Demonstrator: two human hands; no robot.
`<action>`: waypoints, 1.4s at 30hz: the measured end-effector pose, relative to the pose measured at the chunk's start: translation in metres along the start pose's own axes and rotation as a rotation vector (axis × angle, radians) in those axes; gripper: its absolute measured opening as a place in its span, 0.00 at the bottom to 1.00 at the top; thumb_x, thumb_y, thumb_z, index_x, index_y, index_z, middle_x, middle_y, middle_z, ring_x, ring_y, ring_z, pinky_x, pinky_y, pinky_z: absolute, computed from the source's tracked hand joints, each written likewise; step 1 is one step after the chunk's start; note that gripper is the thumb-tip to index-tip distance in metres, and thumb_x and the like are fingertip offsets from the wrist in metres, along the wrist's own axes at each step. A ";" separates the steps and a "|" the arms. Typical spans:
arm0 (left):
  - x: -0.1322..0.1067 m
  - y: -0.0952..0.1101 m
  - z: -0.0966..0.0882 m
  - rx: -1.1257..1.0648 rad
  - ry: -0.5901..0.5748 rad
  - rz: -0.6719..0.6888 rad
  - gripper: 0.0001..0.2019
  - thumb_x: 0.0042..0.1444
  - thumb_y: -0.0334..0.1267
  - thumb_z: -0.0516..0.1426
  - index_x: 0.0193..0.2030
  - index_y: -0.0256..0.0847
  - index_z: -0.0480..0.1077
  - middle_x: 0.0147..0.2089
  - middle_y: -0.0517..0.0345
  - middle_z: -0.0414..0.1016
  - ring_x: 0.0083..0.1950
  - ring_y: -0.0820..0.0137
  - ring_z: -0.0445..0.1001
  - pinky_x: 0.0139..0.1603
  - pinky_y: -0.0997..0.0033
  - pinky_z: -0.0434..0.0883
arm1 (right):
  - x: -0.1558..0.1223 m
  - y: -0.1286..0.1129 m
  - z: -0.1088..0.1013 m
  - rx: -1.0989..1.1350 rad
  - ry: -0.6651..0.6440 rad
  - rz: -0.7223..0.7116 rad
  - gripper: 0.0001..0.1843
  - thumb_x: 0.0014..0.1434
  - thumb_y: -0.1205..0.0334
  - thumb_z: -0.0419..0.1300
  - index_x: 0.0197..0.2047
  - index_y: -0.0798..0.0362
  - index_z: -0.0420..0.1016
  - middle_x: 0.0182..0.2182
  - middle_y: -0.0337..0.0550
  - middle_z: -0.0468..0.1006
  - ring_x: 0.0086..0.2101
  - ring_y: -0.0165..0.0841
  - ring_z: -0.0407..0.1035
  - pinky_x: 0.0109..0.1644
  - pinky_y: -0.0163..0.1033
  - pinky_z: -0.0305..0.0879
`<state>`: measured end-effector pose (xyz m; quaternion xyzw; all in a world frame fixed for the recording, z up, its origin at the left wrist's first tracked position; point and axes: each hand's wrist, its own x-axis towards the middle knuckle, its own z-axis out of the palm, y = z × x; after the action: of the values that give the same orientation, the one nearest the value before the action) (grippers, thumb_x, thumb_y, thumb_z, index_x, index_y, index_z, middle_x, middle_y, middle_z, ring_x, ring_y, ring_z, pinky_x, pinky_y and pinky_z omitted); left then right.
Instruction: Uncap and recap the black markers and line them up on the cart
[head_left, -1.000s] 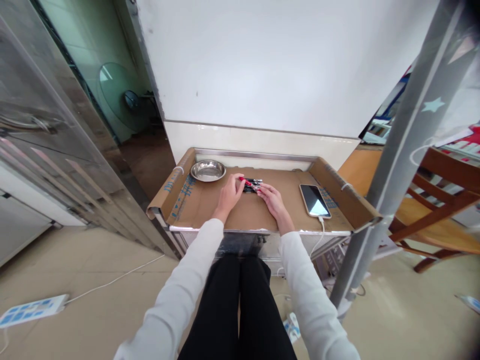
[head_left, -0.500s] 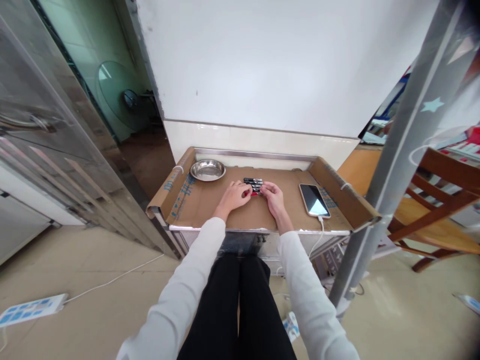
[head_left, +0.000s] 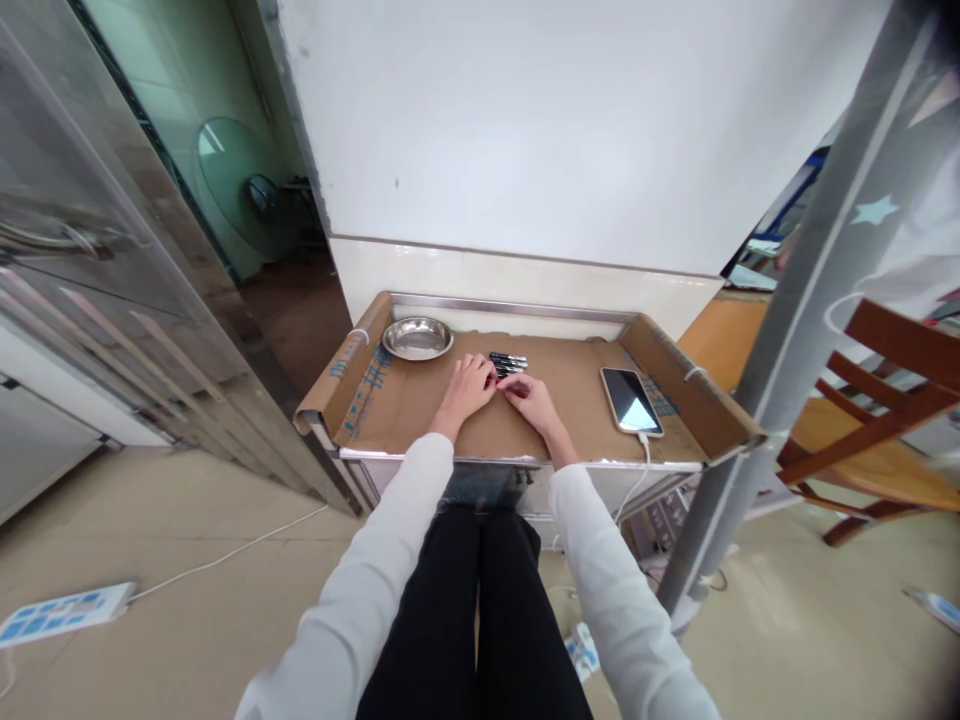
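Note:
Several black pens (head_left: 512,361) lie side by side on the brown cardboard (head_left: 405,410), between and just beyond my hands. My left hand (head_left: 471,386) rests at their left end, fingers curled around one end of a red pen (head_left: 492,381). From the right, my right hand (head_left: 531,401) reaches in with thumb and fingertips pinched at the same red pen, close to the left fingertips. Most of the red pen is covered by my fingers, and the nearest black pens are partly hidden.
A round steel dish (head_left: 417,339) sits at the back left of the cardboard. On the right lies a phone (head_left: 631,402) with a white cable (head_left: 645,455) hanging over the front edge. Folded cardboard walls (head_left: 694,385) flank both sides. A grey post (head_left: 780,330) stands at right.
My right hand has moved left from the right ends of the pens towards my left hand, its fingertips now at the red pen. The left hand has stayed nearly in place.

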<state>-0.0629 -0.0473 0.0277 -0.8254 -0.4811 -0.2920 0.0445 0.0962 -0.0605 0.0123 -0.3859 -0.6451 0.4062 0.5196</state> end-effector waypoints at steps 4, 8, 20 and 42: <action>-0.001 0.001 -0.002 -0.025 -0.013 0.022 0.07 0.58 0.35 0.51 0.40 0.41 0.68 0.44 0.51 0.68 0.47 0.61 0.63 0.49 0.59 0.60 | 0.000 0.001 -0.002 -0.010 0.098 -0.008 0.08 0.45 0.66 0.59 0.31 0.50 0.77 0.34 0.38 0.78 0.37 0.31 0.70 0.49 0.40 0.66; -0.002 0.002 -0.004 -0.093 -0.038 0.079 0.08 0.58 0.37 0.52 0.42 0.44 0.71 0.45 0.53 0.67 0.48 0.62 0.62 0.50 0.59 0.60 | 0.000 0.006 -0.007 -0.106 0.367 -0.005 0.10 0.46 0.66 0.53 0.30 0.51 0.75 0.33 0.40 0.77 0.33 0.31 0.68 0.44 0.39 0.66; -0.002 -0.005 0.004 -0.141 -0.045 0.108 0.10 0.58 0.46 0.54 0.36 0.45 0.73 0.48 0.54 0.65 0.49 0.62 0.61 0.52 0.58 0.60 | 0.003 0.012 -0.005 -0.310 0.127 -0.119 0.19 0.38 0.72 0.50 0.34 0.51 0.73 0.33 0.40 0.73 0.34 0.31 0.65 0.39 0.36 0.62; -0.002 -0.002 0.000 -0.110 0.000 0.056 0.07 0.57 0.38 0.53 0.41 0.42 0.67 0.48 0.53 0.65 0.48 0.62 0.62 0.51 0.61 0.61 | 0.003 0.015 -0.009 -0.426 0.318 -0.096 0.13 0.50 0.71 0.50 0.35 0.52 0.74 0.36 0.45 0.71 0.36 0.34 0.65 0.46 0.42 0.64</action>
<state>-0.0650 -0.0480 0.0268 -0.8399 -0.4409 -0.3165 0.0073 0.1056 -0.0510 0.0006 -0.5143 -0.6439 0.1704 0.5402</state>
